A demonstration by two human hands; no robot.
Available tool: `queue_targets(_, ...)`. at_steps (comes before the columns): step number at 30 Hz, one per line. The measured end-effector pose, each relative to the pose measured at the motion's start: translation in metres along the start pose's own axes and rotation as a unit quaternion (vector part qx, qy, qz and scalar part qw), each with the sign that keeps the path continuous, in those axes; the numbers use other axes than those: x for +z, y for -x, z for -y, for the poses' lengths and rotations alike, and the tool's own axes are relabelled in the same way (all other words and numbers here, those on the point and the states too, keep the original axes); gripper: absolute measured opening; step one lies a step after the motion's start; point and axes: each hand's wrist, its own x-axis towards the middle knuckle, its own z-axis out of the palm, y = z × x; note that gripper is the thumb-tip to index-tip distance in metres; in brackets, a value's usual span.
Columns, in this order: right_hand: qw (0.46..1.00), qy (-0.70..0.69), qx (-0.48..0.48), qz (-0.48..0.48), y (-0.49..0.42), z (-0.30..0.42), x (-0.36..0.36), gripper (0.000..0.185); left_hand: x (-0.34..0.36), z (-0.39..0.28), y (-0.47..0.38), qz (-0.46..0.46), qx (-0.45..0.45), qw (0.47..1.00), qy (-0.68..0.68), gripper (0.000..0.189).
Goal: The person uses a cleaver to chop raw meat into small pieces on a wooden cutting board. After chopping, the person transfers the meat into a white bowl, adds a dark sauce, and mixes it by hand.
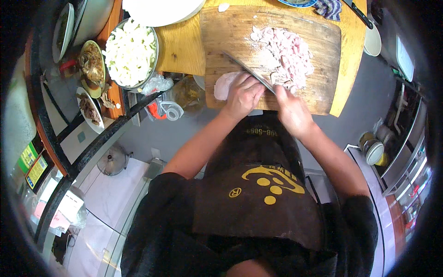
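Note:
My right hand (293, 109) grips the handle end of a kitchen knife (247, 68), its blade slanting up and left across a wooden cutting board (325, 38). Against the blade rest the bent fingers of my left hand (242, 95), pressing on a piece of pale pink meat (223, 86) near the board's lower left. Part of that piece lies under the fingers, hidden. A heap of cut pale meat pieces (294, 52) spreads over the middle and right of the board, with small scraps and wet residue beside it.
Left of the board stand a metal bowl of chopped pale vegetable (131, 52) and a large white container (162, 10). Farther left are dishes of food (91, 69). A second knife (361, 15), a striped cloth (328, 9) and a white bowl (373, 41) are at upper right.

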Motion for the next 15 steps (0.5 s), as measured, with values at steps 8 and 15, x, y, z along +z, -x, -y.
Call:
queue_targets(8, 0.997, -0.019, -0.042, -0.054, -0.004, -0.029, -0.021, 0.024, -0.010, -0.002, 0.002, 0.022, 0.000, 1.000, 0.010, 0.007)
queue_targets(15, 0.999, -0.021, 0.031, -0.004, 0.022, 0.004, -0.011, 0.030, -0.006, -0.002, 0.001, 0.010, -0.009, 1.000, -0.001, 0.007)
